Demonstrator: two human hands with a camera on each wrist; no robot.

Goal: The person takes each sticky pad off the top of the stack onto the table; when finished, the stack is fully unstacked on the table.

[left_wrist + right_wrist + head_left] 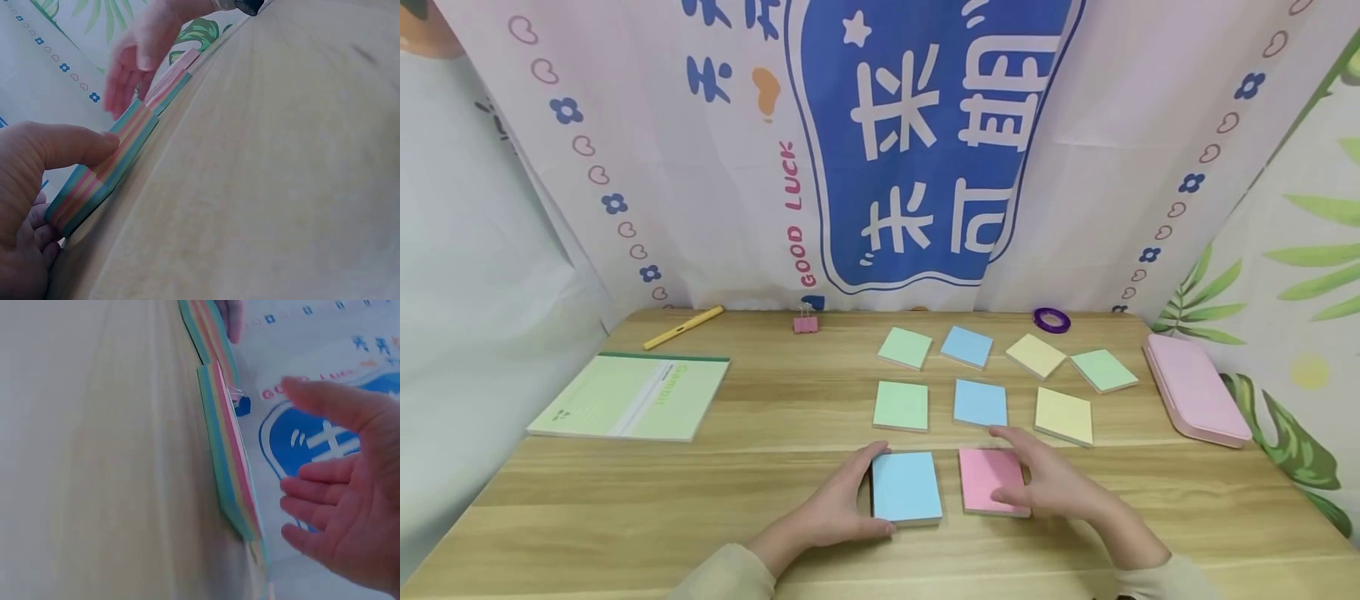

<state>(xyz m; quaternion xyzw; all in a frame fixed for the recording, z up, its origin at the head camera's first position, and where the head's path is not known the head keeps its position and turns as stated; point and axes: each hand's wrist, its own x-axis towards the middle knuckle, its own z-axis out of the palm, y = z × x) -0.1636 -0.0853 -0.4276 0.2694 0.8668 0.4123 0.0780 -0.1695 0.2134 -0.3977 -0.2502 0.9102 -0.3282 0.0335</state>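
Observation:
A thick stack of sticky notes with a blue top sheet [906, 488] lies near the table's front. My left hand [833, 510] holds it from the left, thumb along the near side and fingers at the far left corner. Its side shows blue, yellow and pink layers in the left wrist view. Just right of it lies a sticky-note stack with a pink top [981, 479], layered in several colours at its side [226, 453]. Over its right part hovers my right hand [1060, 485], fingers and thumb spread apart; the right wrist view shows a gap between them and the stack.
Behind the hands sit several thin sticky-note pads: green [901, 406], blue [981, 402] and yellow [1063, 415]. A pink case [1197, 389] and purple tape roll [1052, 320] are at right. Farther left are a green notebook [632, 396], yellow pen [683, 327] and pink binder clip [806, 323].

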